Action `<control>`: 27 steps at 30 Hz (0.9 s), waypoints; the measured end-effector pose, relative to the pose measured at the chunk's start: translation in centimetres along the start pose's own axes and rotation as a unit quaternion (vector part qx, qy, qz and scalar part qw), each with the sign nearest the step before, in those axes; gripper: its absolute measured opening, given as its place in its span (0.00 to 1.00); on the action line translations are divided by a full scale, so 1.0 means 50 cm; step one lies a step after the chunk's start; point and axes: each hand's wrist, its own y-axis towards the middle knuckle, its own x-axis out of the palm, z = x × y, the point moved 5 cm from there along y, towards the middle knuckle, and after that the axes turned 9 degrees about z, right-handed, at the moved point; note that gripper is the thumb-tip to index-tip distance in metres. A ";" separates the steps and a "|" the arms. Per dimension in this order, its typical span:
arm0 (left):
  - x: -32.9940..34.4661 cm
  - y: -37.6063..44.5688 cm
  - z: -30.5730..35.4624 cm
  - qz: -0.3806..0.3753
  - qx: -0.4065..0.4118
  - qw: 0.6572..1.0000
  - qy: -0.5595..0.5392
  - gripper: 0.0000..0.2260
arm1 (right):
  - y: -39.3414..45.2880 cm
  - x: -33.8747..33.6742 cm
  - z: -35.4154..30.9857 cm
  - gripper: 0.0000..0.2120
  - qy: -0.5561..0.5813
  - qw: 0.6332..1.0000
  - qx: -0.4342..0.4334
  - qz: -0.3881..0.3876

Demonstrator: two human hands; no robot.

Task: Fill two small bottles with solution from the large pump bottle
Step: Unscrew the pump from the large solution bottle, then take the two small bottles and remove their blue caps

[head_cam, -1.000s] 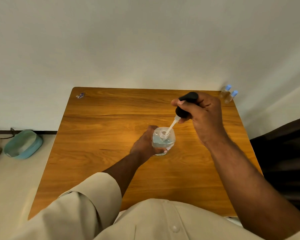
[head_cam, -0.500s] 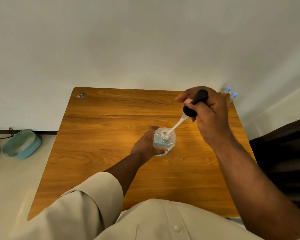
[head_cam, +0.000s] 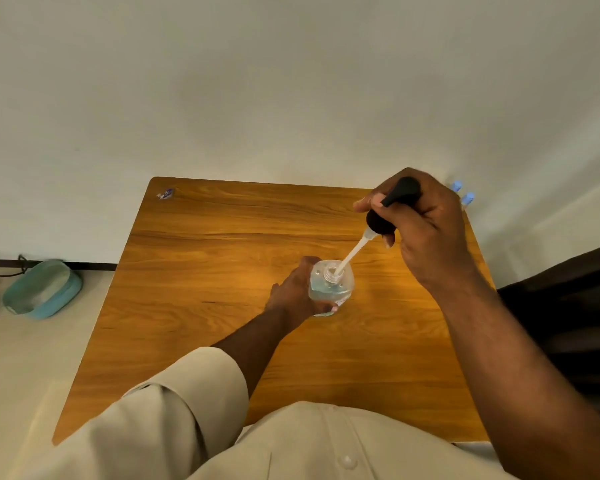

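Left hand [head_cam: 293,296] wrapped around clear pump bottle [head_cam: 331,287] at mid-table [head_cam: 194,306], fingers curled on its left side, steadying it. Right hand [head_cam: 426,230] fisted on black pump head [head_cam: 394,206], white dip tube [head_cam: 352,252] slanting into the open neck, likely lifting out. Count: 1 large bottle, 2 blue-capped small bottles [head_cam: 463,194] at far right corner, well apart, untouched.

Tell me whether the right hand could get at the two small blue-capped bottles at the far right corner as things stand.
Probably not yet. The right hand is closed around the black pump head, whose tube is in the large bottle's neck. The small bottles sit just behind that hand, nothing between, so the hand need only be freed.
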 end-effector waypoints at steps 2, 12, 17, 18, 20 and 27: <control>0.003 0.000 -0.004 -0.005 0.002 1.000 -0.004 0.40 | 0.003 0.000 -0.038 0.06 0.009 0.999 -0.041 -0.002; -0.186 -0.018 -0.210 0.097 -0.107 0.984 0.105 0.46 | 0.015 0.211 -0.012 0.07 -0.119 0.935 -0.218 -0.254; -0.298 -0.058 -0.346 0.039 -0.233 0.935 0.264 0.46 | -0.034 0.429 0.169 0.08 -0.274 0.772 -0.331 -0.468; -0.307 -0.066 -0.362 0.022 -0.248 0.930 0.271 0.47 | -0.047 0.468 0.214 0.09 -0.314 0.732 -0.333 -0.505; -0.308 -0.076 -0.385 -0.008 -0.261 0.929 0.264 0.49 | -0.071 0.523 0.292 0.11 -0.385 0.649 -0.328 -0.569; -0.263 -0.080 -0.403 -0.026 -0.288 0.927 0.240 0.54 | -0.154 0.588 0.439 0.10 -0.483 0.491 -0.291 -0.663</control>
